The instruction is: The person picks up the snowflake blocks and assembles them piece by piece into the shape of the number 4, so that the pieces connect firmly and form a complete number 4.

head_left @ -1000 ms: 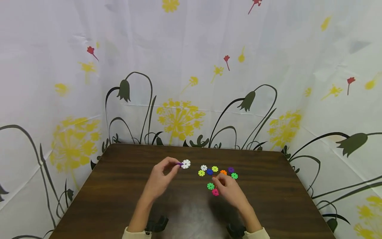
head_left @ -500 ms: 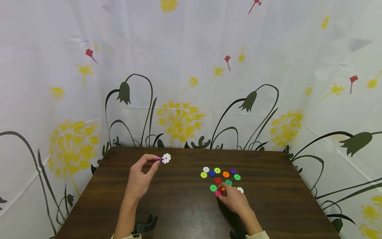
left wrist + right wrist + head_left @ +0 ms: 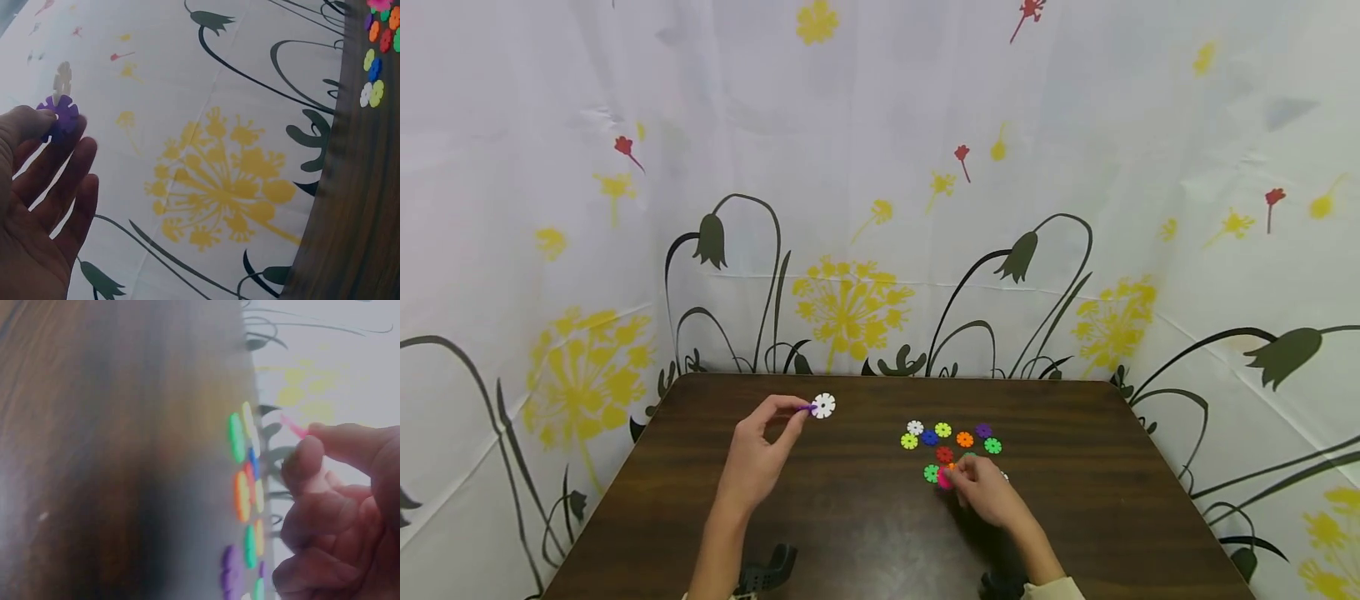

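My left hand is raised above the left part of the table, pinching a purple notched flower disc between thumb and forefinger. Joined to that disc's edge is a white flower disc, which stands out at an angle. On the right, my right hand pinches a pink flower disc by its edge. In the right wrist view this pink disc looks thin, edge-on, and lifted off the table. Beside it lie a green disc and a red disc. The right hand partly hides several other discs.
Loose discs lie flat in a cluster on the brown table, among them a blue disc, an orange disc and a violet disc. Behind the table hangs a white curtain with printed flowers.
My left hand has moved left, carrying the joined purple and white discs away from the cluster. The right hand came nearer to me and has picked up the pink disc.
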Demonstrator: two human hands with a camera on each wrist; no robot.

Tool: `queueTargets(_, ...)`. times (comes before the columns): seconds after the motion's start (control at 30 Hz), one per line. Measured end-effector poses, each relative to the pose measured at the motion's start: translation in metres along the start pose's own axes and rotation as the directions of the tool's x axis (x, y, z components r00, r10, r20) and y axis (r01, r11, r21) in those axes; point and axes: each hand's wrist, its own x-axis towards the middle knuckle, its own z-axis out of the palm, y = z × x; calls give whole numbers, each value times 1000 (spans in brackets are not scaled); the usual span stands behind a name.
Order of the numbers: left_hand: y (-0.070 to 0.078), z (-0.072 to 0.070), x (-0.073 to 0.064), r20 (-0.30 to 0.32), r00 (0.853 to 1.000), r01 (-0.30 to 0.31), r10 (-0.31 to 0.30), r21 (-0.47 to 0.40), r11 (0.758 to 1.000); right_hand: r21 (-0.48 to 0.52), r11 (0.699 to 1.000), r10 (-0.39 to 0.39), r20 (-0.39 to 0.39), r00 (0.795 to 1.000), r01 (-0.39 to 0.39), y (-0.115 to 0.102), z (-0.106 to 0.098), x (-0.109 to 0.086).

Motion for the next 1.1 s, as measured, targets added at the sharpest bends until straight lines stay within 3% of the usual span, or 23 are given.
queueTargets(0.13,9,-3,-2,19,999,-29,28,57,998,125,992,-19,-22,1000,21,-18,-2,2)
queueTargets(0.27,18,-1,-3,28,994,-107,105,73,992,219,970,-92,-68,993,105,-42,-5,2)
queueTargets(0.37,25,4,-4,51,991,-127,124,53,990,239,955,-154,-106,982,175,-60,-8,1)
queueTargets(0.53,33,14,-9,94,993,-81,76,51,995,305,917,-222,-147,964,258,-89,-10,-4)
queueTargets(0.73,36,22,-14,76,997,-29,21,99,995,325,871,-327,-176,929,368,-115,-6,-5)
queueTargets(0.97,42,28,-18,88,996,-19,9,117,993,377,785,-446,-208,871,492,-136,3,-8)
queueTargets(1.1,46,27,-19,91,996,-13,3,104,994,362,762,-487,-227,843,538,-148,7,-11)
